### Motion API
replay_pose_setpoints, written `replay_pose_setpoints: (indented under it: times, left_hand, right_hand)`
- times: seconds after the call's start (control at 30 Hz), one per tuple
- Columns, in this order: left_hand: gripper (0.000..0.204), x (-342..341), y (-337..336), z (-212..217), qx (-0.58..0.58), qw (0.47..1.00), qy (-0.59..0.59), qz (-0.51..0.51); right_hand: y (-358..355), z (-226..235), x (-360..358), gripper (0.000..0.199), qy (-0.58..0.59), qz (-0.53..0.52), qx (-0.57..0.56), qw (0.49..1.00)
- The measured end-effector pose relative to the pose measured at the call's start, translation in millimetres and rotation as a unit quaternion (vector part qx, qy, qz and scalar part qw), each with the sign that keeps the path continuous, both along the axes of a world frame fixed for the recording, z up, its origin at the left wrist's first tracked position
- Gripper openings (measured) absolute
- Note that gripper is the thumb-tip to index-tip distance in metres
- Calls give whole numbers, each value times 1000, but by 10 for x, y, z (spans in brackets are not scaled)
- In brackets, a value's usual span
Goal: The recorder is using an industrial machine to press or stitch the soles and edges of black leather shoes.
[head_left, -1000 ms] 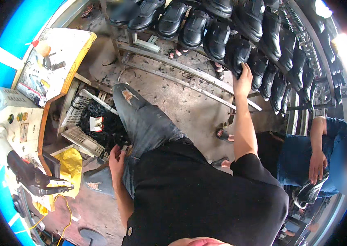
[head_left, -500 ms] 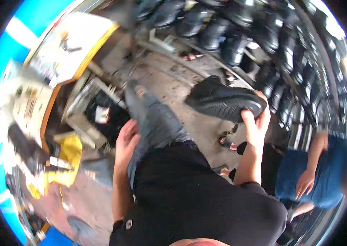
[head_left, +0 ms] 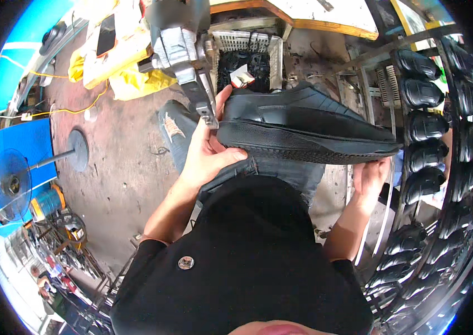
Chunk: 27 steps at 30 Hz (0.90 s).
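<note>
A black shoe lies sideways across both hands above my lap, with its sole edge toward me. At its left end my left hand is closed on the shoe, thumb along the sole edge. My right hand grips the other end from below, its fingertips partly hidden by the sole. The narrow metal arm of a machine comes down next to my left hand and overlaps the shoe's left end. Whether its tip touches the shoe I cannot tell.
Beyond the shoe stands a pale plastic crate with black pieces in it. Racks of black shoes rise at the right. A yellow cloth and a phone are at the upper left. A fan stands at the far left.
My view has swung round from the shoe racks toward the machine. The shoe, held only by my right hand before, is now in both hands beside the machine's arm.
</note>
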<state>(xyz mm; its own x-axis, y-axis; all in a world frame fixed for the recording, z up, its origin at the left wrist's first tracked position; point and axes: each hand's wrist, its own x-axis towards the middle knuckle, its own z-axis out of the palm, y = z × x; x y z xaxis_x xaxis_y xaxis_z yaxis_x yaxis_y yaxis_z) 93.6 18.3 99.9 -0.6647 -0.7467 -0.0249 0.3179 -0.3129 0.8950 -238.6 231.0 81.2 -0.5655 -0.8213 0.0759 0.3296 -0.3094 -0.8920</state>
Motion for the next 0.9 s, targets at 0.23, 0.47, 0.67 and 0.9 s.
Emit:
replay_pose_setpoints:
  times: [0.23,0.47,0.67,0.9]
  left_hand:
    - [117,0,-21,-49,112,985,100,88]
    - [126,331,-172,-146,90,980,47,169]
    - [128,858,-475,-53,-15,977,-34,212]
    - [104,1269,-605,-89,-72,965,-71,242]
  right_hand:
    - [-457,564,-4,76,105,-13,37,994]
    - [-907,787,416,82,211,40,125,969]
    - [-1166,464,830,80,109,141,157,971]
    - [-1436,302,1148,71,90,232,121,961]
